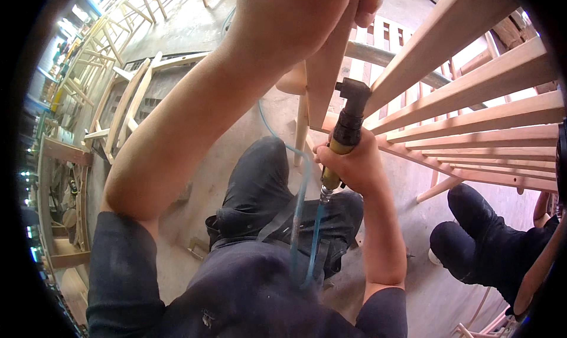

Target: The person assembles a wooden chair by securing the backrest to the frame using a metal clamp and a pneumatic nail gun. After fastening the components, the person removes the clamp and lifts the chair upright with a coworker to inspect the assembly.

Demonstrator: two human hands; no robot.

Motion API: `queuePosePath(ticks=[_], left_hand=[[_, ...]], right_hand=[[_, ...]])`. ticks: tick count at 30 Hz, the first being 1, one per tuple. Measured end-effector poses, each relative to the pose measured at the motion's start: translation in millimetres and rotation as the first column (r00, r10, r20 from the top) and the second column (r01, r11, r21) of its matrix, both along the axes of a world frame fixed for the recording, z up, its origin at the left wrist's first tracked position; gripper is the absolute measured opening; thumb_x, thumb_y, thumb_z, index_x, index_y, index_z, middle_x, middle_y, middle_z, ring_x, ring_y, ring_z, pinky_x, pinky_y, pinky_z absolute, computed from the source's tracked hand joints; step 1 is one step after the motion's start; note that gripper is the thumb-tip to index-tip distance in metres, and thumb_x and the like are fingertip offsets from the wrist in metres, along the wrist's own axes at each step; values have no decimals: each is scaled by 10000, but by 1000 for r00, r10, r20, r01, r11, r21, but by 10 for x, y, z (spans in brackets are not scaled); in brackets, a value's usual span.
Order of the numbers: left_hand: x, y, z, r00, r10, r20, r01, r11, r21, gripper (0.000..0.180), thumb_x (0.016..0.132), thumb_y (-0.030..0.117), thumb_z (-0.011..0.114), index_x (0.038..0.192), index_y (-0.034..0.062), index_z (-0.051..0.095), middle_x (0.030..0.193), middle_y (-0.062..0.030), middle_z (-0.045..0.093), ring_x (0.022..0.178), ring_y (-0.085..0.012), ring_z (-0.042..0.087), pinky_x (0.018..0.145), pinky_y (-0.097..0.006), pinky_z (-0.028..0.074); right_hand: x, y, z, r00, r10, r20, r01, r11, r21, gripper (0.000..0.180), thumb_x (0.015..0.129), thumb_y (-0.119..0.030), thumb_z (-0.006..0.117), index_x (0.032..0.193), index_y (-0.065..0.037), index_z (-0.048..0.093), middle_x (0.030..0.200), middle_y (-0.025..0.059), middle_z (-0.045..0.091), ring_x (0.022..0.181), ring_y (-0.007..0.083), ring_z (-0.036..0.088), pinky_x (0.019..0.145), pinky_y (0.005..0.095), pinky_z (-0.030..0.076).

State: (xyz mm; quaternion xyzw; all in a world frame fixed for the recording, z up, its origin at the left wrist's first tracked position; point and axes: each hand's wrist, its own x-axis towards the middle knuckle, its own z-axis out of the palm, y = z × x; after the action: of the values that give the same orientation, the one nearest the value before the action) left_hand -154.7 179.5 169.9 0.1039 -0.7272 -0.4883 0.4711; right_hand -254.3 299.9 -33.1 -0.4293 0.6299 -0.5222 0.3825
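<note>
In my right hand is an air-powered angle driver with a yellowish body and a black angled head. Its head is close to a pale wooden board at the end of a slatted wooden frame; whether it touches the wood I cannot tell. A blue air hose joins the bottom of the tool. My left hand, at the top edge and partly cut off, is closed round the upper part of that board. Several wooden slats fan out to the right.
A co-worker in dark clothes crouches at the right, close to the frame. Wooden frame parts rest at the left, and several chair frames stand farther back. A grey metal pipe runs behind the slats.
</note>
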Motion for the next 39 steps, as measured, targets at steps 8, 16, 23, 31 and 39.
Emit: queuePosePath(ticks=[8, 16, 23, 31, 39], left_hand=[[-20, -29, -7, 990, -103, -95, 106, 994, 32, 419, 904, 468, 656, 711, 101, 589, 516, -12, 496, 459, -124, 506, 470, -279, 412], [-52, -27, -5, 983, -136, -125, 146, 986, 76, 412, 922, 455, 650, 763, 84, 569, 521, -15, 490, 452, -130, 508, 466, -273, 425], [-81, -39, -62, 977, -135, -165, 151, 984, 90, 426, 928, 465, 654, 784, 77, 554, 514, -14, 477, 438, -129, 499, 466, -267, 437], [-160, -141, -170, 957, -148, -249, 137, 989, -61, 420, 920, 447, 655, 767, 69, 554, 494, -5, 465, 407, -120, 494, 426, -261, 433], [-128, -100, -175, 951, -119, -286, 95, 991, -98, 462, 947, 488, 605, 798, 52, 568, 513, -9, 481, 416, -118, 507, 407, -263, 428]], right_hand=[[47, -30, -55, 999, -26, 43, 27, 999, -29, 194, 792, -52, 776, 865, 0, 604, 756, 73, 686, 722, 164, 729, 674, 314, 592], [211, -106, -232, 983, -152, 105, 166, 976, -142, 171, 800, -29, 763, 891, 1, 622, 821, 70, 708, 805, 140, 716, 728, 299, 582], [68, -65, -206, 985, -162, 55, 168, 977, -132, 168, 821, -16, 709, 962, 21, 627, 870, 102, 735, 811, 144, 711, 759, 293, 575], [-74, -44, -115, 998, -67, 21, 68, 996, -64, 199, 789, 1, 709, 970, 20, 630, 865, 107, 736, 834, 171, 726, 774, 329, 591], [49, -103, -242, 996, -63, 62, 70, 991, -111, 154, 796, -14, 730, 912, 26, 637, 829, 95, 728, 780, 161, 716, 748, 323, 593]])
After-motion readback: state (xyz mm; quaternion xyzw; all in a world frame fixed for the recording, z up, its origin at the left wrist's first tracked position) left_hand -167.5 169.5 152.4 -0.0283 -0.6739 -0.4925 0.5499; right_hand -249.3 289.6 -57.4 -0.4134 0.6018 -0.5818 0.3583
